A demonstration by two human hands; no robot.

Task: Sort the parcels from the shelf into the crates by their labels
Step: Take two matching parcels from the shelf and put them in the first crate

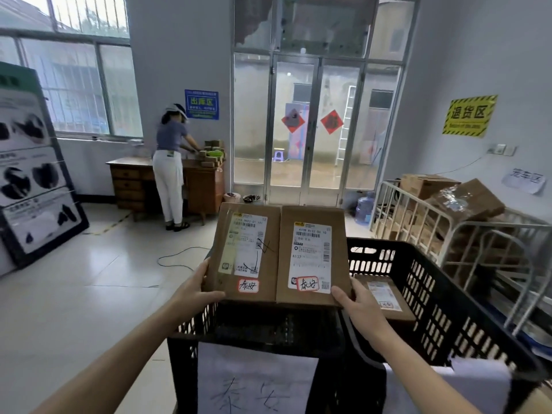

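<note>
The left hand point(197, 289) is clamped on one flat brown cardboard parcel point(245, 252), the right hand point(358, 306) on a second cardboard parcel point(310, 255). Both are held labels-up over the black plastic crate point(254, 336), seemingly because its paper sign point(257, 383) matches their stickers point(248, 285).

Looks like a small parcel depot: yellow zone sign point(470, 115) beyond the grip, labelled crates point(433, 294) right under it, cage cart point(466, 232) of boxes point(466, 195) off right.

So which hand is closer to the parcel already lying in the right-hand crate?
Right. The right hand grips the right held parcel directly beside the parcel in the crate; the left hand grips the left held parcel, farther left.
</note>
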